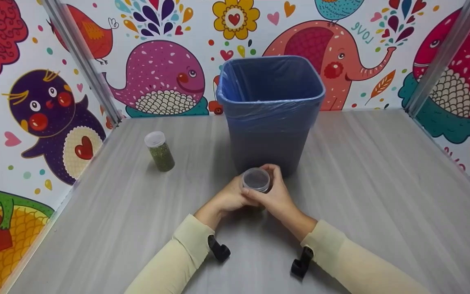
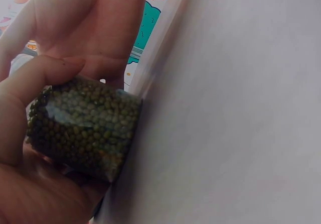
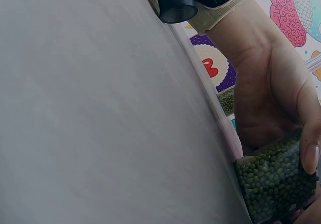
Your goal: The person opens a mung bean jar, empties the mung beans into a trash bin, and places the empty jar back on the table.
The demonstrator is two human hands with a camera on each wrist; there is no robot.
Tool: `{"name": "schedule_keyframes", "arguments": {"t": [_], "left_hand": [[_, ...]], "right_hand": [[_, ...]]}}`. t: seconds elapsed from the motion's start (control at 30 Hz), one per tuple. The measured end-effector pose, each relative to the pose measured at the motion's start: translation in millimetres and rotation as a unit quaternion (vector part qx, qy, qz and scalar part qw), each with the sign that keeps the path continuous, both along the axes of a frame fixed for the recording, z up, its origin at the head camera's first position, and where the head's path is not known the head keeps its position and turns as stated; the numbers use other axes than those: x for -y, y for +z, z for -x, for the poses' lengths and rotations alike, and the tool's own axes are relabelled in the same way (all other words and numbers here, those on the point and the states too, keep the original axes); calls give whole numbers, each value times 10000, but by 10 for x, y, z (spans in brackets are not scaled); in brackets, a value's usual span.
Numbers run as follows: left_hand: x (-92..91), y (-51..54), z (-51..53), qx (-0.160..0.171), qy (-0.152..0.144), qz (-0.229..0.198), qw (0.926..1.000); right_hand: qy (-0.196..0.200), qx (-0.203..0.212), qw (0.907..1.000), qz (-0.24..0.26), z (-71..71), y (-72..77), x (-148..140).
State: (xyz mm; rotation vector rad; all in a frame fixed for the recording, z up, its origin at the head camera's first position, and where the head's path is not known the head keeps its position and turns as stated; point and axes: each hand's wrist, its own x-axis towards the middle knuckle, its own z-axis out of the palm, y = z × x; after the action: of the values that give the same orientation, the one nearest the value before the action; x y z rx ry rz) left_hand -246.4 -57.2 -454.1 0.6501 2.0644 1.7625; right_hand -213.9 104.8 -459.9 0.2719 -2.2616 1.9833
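Both hands are round a clear jar (image 1: pixel 256 179) with a translucent top, in front of the bin. My left hand (image 1: pixel 233 196) grips it from the left, and my right hand (image 1: pixel 276 195) curls round its upper part from the right, thumb in front. The left wrist view shows small green beans filling the jar (image 2: pixel 88 126), whose base is at the table surface; the left thumb lies across its side. In the right wrist view the left thumb also presses the jar (image 3: pixel 273 184). The jar's back is hidden.
A grey bin (image 1: pixel 267 143) with a blue liner (image 1: pixel 273 110) stands just behind the hands. On the left of the table (image 1: pixel 361 183) stands another jar (image 1: pixel 162 157) of green contents with a white lid. Cartoon-patterned walls (image 1: pixel 235 49) border the table.
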Motion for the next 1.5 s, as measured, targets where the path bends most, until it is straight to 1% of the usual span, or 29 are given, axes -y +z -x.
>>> {"name": "schedule_keyframes", "arguments": {"t": [0.17, 0.6, 0.77, 1.03, 1.2, 1.5], "left_hand": [[-1, 3, -5, -59, 35, 73, 9999], [-4, -1, -9, -65, 153, 150, 9997], [-7, -6, -7, -24, 148, 97, 9998], [-8, -14, -11, 42, 87, -54, 9999], [-10, -12, -9, 66, 78, -72, 9999], [-5, -20, -9, 22, 26, -152, 9999]], "right_hand": [[21, -47, 10000, -12, 4, -11, -4], [296, -218, 9993, -6, -3, 1, -25], [321, -235, 9992, -68, 9, -4, -26], [434, -199, 9989, 27, 18, -5, -24], [424, -254, 9988, -36, 15, -17, -35], [142, -80, 9998, 61, 6, -11, -17]]}}
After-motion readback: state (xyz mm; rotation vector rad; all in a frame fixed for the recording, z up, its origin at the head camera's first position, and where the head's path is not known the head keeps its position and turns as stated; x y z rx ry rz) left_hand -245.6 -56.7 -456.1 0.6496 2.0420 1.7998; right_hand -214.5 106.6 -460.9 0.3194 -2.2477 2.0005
